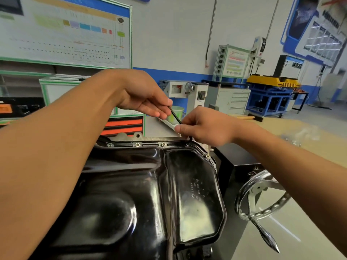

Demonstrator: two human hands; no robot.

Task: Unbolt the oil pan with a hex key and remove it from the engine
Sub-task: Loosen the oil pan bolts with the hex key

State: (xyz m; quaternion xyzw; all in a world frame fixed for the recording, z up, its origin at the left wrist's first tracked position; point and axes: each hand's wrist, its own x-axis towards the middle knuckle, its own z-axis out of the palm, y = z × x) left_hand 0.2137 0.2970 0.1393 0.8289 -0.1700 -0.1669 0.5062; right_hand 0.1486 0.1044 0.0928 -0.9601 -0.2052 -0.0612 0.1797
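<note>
Black oil pan (142, 194), four bolts (163, 144) visible along its 12 o'clock flange; left hand (144, 98) and right hand (204, 126) fingers both pinching one hex key (175, 115).

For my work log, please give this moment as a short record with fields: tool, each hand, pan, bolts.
tool: black hex key, short end down at the far right corner of the pan flange
left hand: grip on the upper end of the key
right hand: grip on the key's lower part, near the bolt
pan: black oil pan, seated on the engine
bolts: several visible along the far flange
</note>
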